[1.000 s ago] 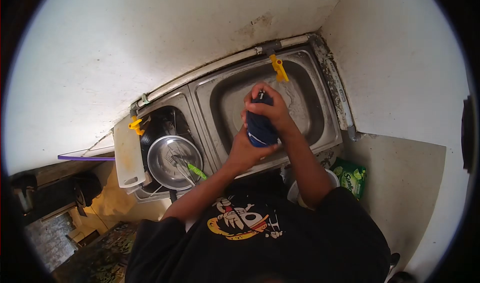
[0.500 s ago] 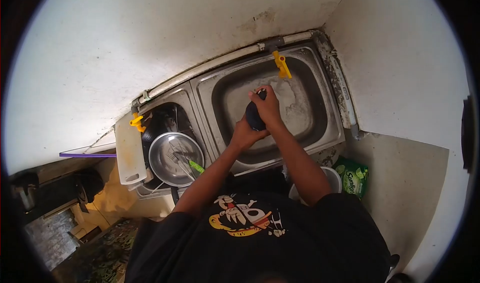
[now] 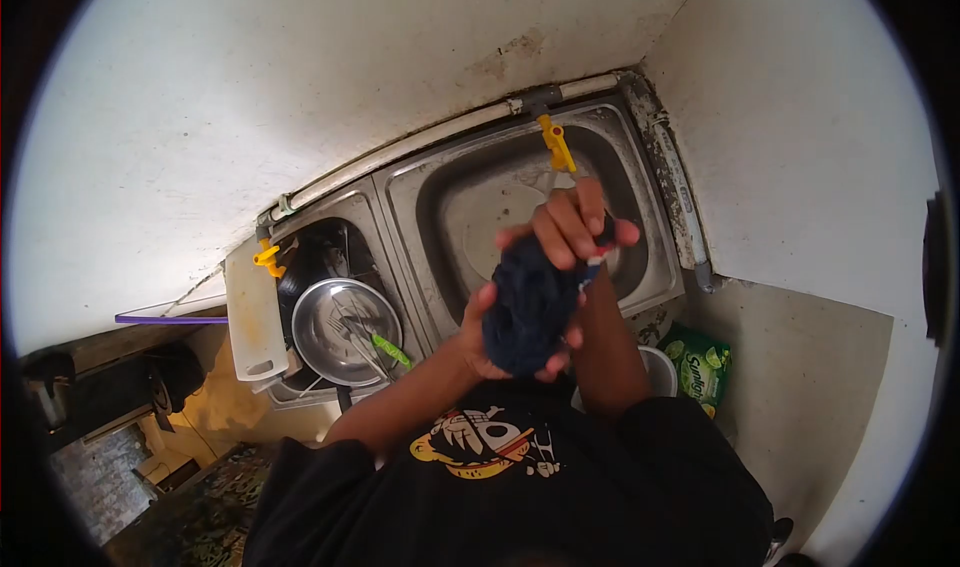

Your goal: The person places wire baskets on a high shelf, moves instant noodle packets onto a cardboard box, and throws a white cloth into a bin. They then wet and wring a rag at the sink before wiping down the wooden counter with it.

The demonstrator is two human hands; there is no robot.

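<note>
— How does the cloth (image 3: 528,312) look?
— Dark navy, crumpled, red and white at 1 end.
— Where?
— Over the sink (image 3: 475,202), near edge; left hand (image 3: 474,345) and right hand (image 3: 566,229) curl fingers around it.

Large white letters slant upward across the front of the green packet (image 3: 699,369) just beyond the near right corner of the sink (image 3: 664,272); they read as the brand name "Sunlight", though the last letters are hard to make out. Along the sink's right edge, the white pipe (image 3: 683,199) carries a line of small dark print, too small to read.
</note>
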